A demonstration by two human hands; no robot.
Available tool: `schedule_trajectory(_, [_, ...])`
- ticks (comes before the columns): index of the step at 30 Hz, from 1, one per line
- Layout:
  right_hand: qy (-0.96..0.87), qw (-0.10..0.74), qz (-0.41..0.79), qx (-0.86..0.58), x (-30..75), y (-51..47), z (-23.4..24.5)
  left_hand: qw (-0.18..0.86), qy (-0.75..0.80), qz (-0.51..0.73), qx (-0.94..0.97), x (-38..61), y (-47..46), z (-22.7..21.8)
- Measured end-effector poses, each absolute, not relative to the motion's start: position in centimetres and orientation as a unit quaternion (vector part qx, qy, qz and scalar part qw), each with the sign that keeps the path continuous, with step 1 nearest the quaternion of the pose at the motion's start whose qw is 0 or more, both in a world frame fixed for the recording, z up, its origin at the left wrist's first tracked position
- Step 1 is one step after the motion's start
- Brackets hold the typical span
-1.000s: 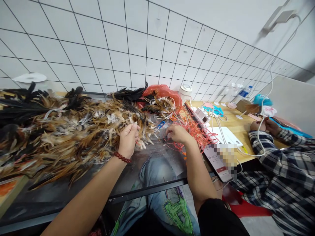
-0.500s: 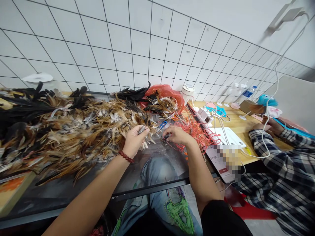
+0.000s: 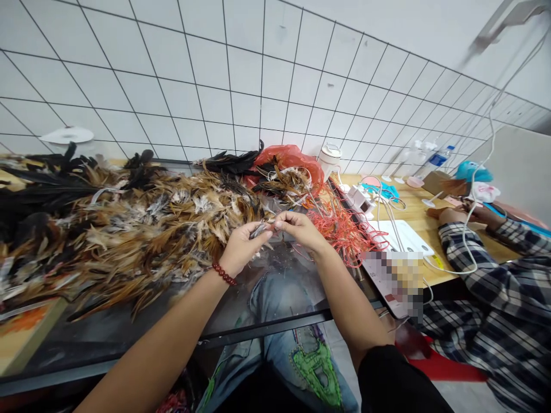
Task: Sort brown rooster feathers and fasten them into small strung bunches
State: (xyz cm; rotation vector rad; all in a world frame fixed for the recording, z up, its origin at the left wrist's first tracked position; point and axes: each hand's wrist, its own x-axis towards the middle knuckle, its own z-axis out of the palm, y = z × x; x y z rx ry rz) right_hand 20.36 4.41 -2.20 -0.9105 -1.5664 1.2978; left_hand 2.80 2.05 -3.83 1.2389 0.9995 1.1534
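Note:
My left hand (image 3: 241, 245), a red bead bracelet on its wrist, is closed on a small grey tuft of feathers (image 3: 258, 230). Against its fingertips, my right hand (image 3: 299, 230) pinches at the tip of the tuft. What lies between the right fingertips is too small to make out. Beside my left hand spreads a large pile of brown, white and black feathers (image 3: 150, 229). Right of my right hand lies a tangle of red string (image 3: 340, 229).
A red plastic bag (image 3: 297, 158) with feathers and a white lidded cup (image 3: 330, 159) stand by the wire grid. A phone (image 3: 383, 284) and a white power strip (image 3: 407, 238) lie at the right. A co-worker in a plaid sleeve (image 3: 458, 246) works there.
My right hand has moved left and up, from the dark table by the red string to the left fingertips. The blue snips seen earlier are now hidden. My left hand has barely moved.

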Motion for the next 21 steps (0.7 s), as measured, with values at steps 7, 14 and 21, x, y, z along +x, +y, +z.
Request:
schedule_trajectory(7, [-0.531,0.461,0.604,-0.374,18.8,4.4,-3.2,0.526,0.423,0.523,0.52,2.8,2.1,-4.1])
schedule_trajectory(14, [-0.469,0.446,0.67,-0.365,18.2,4.3,-3.3,0.558,0.422,0.496,0.514,2.6,2.4,-4.5])
schedule_trajectory(21, [-0.367,0.404,0.768,-0.334,18.3,4.0,-2.8,0.604,0.403,0.516,0.455,2.6,2.2,-3.7])
